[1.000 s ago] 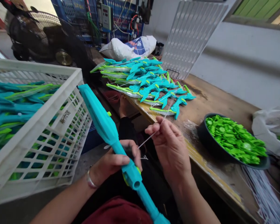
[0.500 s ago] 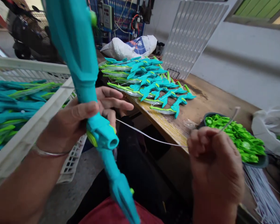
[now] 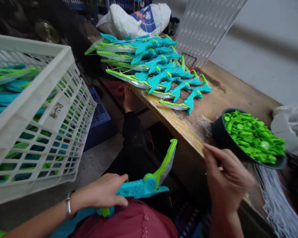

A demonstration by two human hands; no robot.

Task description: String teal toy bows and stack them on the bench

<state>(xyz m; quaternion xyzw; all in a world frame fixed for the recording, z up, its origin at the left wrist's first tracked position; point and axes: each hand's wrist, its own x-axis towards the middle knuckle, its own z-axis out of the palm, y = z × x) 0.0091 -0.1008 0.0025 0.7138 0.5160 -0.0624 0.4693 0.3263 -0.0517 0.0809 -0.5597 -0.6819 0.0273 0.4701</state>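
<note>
While one bow (image 3: 139,190) lies across the lap, just off the table's (image 3: 223,96) near edge, the left hand (image 3: 101,195) clasps its middle, thumb under, fingers over. One crate (image 3: 39,109) left of the table, one bowl (image 3: 217,134) at its front. The stack (image 3: 151,64) at its far end overlaps too much to count. The right hand (image 3: 225,181) is half curled at the table's edge, and I can't tell whether it's pinching anything.

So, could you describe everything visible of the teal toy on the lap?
The toy is a plastic bow, teal in the body, with a green round joint and a curved green and grey limb pointing up toward the table. It lies almost flat across the red lap. The left hand grips its middle; its left end is partly hidden.
</note>
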